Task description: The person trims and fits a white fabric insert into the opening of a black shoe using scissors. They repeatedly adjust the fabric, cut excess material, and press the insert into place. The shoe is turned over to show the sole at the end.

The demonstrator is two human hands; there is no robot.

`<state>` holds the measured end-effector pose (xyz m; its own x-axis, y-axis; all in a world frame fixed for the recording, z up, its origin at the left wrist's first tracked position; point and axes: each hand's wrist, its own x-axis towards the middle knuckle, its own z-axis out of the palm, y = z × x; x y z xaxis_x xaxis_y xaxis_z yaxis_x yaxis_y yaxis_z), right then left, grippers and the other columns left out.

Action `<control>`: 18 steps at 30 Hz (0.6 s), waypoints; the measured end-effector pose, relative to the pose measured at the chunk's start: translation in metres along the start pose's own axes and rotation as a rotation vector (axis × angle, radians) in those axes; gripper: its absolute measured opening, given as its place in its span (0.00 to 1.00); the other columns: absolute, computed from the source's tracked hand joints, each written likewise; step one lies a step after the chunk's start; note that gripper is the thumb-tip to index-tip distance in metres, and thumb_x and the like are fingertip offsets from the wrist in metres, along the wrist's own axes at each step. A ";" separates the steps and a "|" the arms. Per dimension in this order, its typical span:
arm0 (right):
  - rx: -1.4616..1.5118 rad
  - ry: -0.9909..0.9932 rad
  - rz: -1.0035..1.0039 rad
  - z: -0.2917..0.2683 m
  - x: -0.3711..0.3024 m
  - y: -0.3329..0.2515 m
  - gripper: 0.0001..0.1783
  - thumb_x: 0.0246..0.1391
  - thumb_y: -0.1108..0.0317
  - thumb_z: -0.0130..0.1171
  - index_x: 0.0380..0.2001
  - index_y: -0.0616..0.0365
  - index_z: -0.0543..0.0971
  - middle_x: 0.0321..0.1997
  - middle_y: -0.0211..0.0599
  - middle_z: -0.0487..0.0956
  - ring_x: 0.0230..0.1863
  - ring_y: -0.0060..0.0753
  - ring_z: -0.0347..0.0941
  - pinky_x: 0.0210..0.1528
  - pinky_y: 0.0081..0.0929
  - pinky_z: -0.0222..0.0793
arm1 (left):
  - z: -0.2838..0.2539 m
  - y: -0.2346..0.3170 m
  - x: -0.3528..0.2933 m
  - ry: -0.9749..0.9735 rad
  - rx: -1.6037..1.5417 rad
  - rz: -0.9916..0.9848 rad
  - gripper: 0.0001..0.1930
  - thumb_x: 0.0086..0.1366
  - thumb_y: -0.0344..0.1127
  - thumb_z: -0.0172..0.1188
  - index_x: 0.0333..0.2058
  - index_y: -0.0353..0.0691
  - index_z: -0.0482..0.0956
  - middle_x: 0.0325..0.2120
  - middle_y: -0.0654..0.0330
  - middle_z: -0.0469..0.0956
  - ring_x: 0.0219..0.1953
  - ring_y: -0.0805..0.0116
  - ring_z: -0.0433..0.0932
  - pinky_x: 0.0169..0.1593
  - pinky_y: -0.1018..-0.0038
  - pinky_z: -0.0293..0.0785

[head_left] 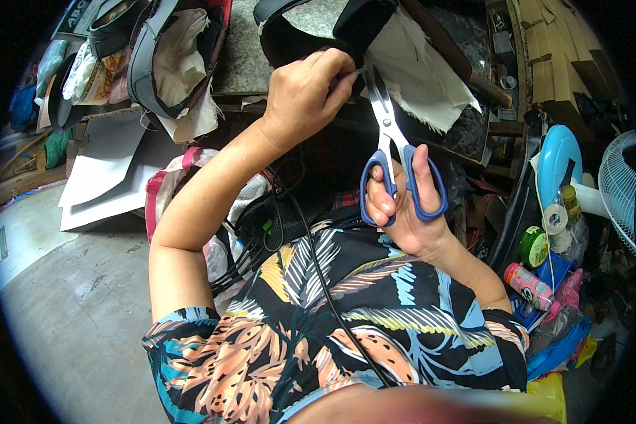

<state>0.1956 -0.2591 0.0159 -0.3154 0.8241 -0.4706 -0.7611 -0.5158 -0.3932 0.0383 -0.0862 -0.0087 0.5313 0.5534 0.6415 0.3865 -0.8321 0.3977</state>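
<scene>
A hand could pass over the grey floor point(71, 311) at lower left — white sheets point(109, 166) bound that room above. At upper centre, the left hand point(307, 95) and scissors point(386, 123) block the near side of the black material point(360, 27); the fan point(620, 191) and pink bottle point(530, 286) crowd the right.

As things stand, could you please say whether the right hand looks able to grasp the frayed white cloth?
Probably not easily: the right hand holds the scissors, though the cloth is close to their blades.

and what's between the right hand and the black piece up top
In the head view, the scissors, blades pointing from the right hand toward the black piece.
</scene>
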 end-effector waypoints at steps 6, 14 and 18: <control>-0.100 0.030 -0.003 -0.003 -0.003 0.000 0.39 0.62 0.27 0.37 0.35 0.56 0.72 0.16 0.29 0.69 0.18 0.27 0.68 0.26 0.19 0.64 | 0.001 0.003 0.001 -0.003 -0.034 -0.065 0.07 0.60 0.31 0.65 0.34 0.42 0.76 0.27 0.59 0.80 0.27 0.62 0.82 0.30 0.71 0.77; -0.176 0.053 -0.037 -0.001 0.004 -0.002 0.38 0.61 0.28 0.43 0.35 0.59 0.74 0.17 0.32 0.73 0.20 0.27 0.71 0.27 0.23 0.69 | -0.007 0.006 0.000 -0.073 -0.004 0.047 0.08 0.58 0.30 0.66 0.36 0.41 0.78 0.29 0.58 0.81 0.30 0.60 0.82 0.33 0.70 0.77; -0.217 0.109 -0.008 0.001 0.001 -0.001 0.39 0.61 0.27 0.40 0.35 0.58 0.73 0.16 0.30 0.70 0.18 0.27 0.68 0.26 0.21 0.66 | -0.007 0.005 -0.003 -0.087 -0.033 0.009 0.08 0.59 0.28 0.66 0.37 0.39 0.79 0.30 0.57 0.81 0.30 0.60 0.82 0.33 0.71 0.76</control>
<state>0.1954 -0.2579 0.0161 -0.2381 0.8043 -0.5445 -0.6201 -0.5573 -0.5521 0.0329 -0.0921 -0.0037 0.5983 0.5462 0.5863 0.3572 -0.8368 0.4150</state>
